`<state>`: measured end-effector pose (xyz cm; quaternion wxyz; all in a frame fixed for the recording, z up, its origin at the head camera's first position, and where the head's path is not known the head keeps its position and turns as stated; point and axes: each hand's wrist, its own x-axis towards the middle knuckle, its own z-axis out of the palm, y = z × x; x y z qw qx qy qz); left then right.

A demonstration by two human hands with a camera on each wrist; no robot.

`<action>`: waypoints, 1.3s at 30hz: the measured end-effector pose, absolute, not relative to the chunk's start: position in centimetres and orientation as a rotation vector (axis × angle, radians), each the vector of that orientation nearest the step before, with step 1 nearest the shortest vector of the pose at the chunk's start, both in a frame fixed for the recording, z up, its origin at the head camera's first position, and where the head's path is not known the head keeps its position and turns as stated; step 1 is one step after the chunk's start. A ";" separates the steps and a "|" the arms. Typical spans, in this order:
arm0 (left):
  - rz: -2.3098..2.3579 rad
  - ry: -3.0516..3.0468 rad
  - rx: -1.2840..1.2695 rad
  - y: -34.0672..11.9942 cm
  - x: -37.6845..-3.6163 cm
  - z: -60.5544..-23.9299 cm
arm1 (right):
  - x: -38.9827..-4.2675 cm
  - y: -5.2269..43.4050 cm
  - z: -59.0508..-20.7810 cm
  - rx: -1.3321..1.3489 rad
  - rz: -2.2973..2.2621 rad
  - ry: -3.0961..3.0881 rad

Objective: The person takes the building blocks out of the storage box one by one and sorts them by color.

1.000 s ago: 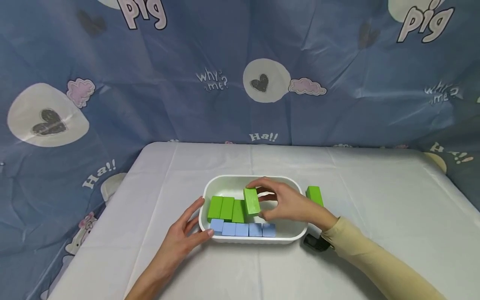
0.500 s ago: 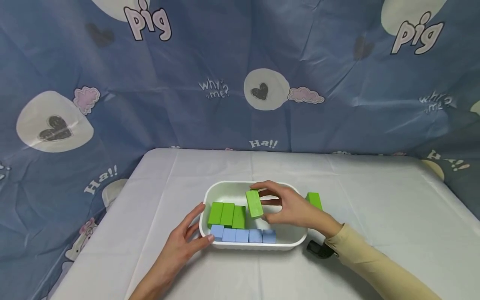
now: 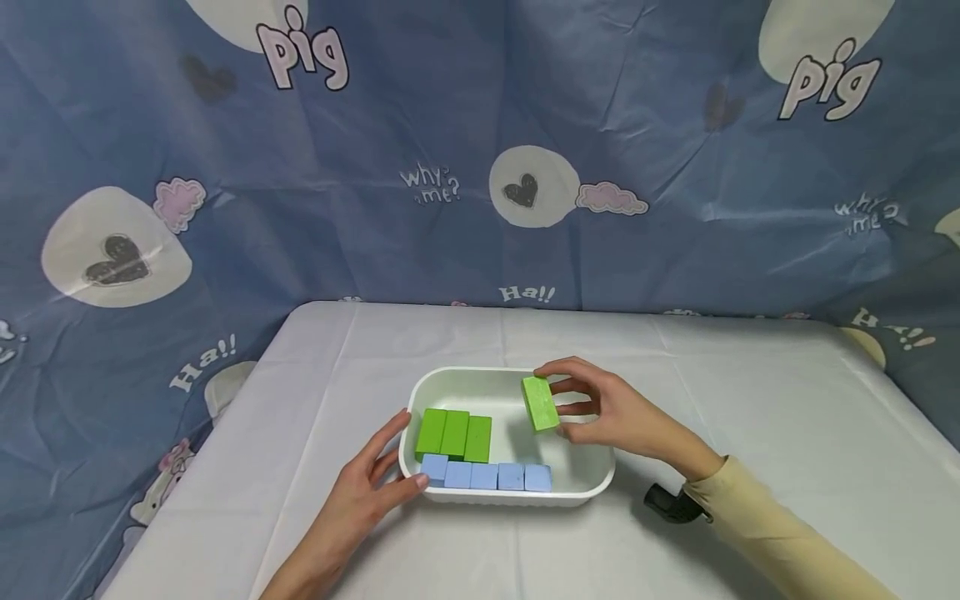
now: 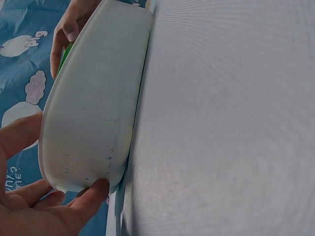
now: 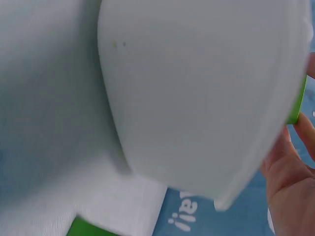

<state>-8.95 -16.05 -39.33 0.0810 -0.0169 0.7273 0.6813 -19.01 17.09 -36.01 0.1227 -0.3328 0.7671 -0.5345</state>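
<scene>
Shifted since a second ago: the green block in the right hand has travelled from beside the green row to the right half of the tray, now raised and tilted above it. Near edge: left hand, fingers relaxed and spread, touching the tray's left near corner, steadying it. Near row in tray: five blue blocks, side by side. Behind them, left: three green blocks, upright, touching. Right hand: thumb and fingers pinching the fourth green block, clear of the tray floor. Black object on the table by the right sleeve. Step judged: placing the fourth green block; next move likely calls for squaring it and lowering it against the row's right end.
</scene>
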 end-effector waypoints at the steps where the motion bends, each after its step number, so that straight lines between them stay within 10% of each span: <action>1: 2.036 2.179 -0.043 -16.0 -9.0 -39.3 | -19.0 17.4 -36.0 -0.970 -1.569 2.235; 39: 2.025 2.207 -0.027 -16.0 -8.9 -39.3 | -18.7 27.6 -35.9 -0.767 -1.634 2.420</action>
